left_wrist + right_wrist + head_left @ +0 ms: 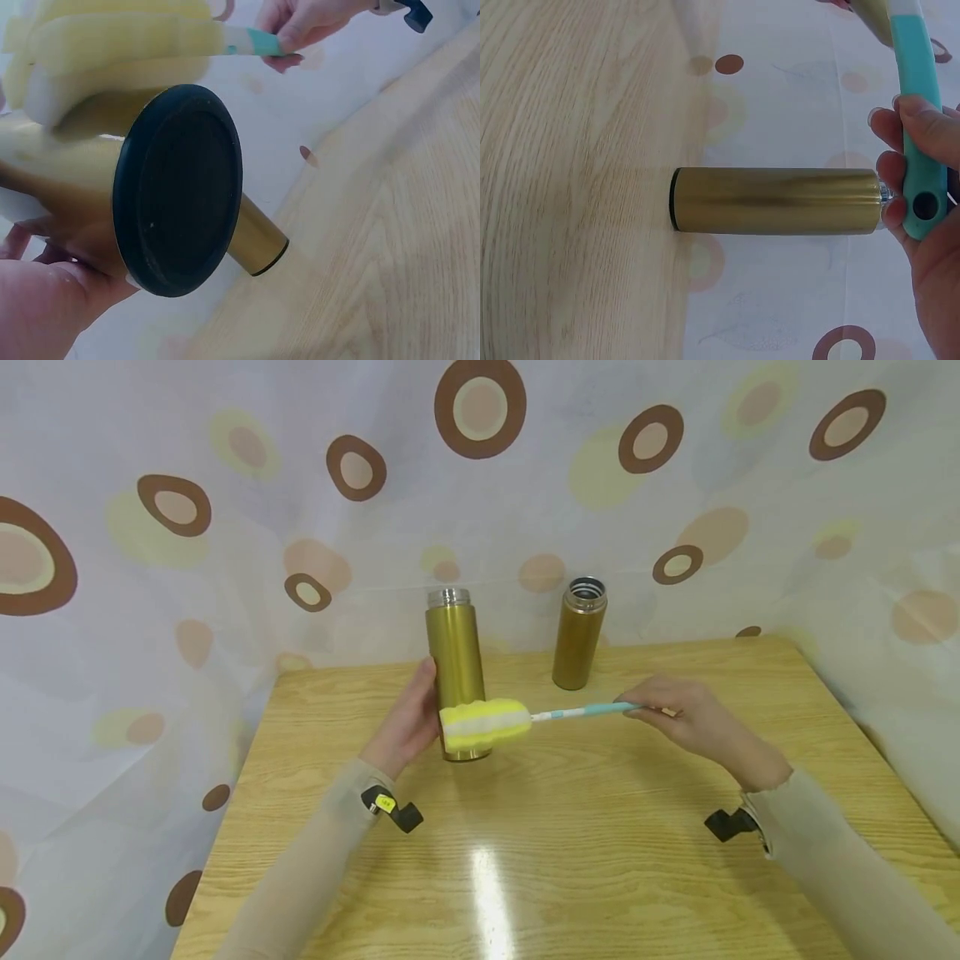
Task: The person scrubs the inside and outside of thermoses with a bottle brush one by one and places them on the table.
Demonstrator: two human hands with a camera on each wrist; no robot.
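Observation:
My left hand grips a gold thermos bottle from its left side, lifted off the table and nearly upright. Its steel mouth has no lid, and its dark round base faces the left wrist camera. In my right hand is a bottle brush, pinched by its teal handle. The brush's yellow and white sponge head points left and overlaps the lower part of the held thermos in the head view. A second, lidless gold thermos stands upright farther back, between the two hands.
The wooden table spreads out below both hands. Behind it hangs a pale curtain with brown and yellow ring patterns, which also closes off the left and right sides.

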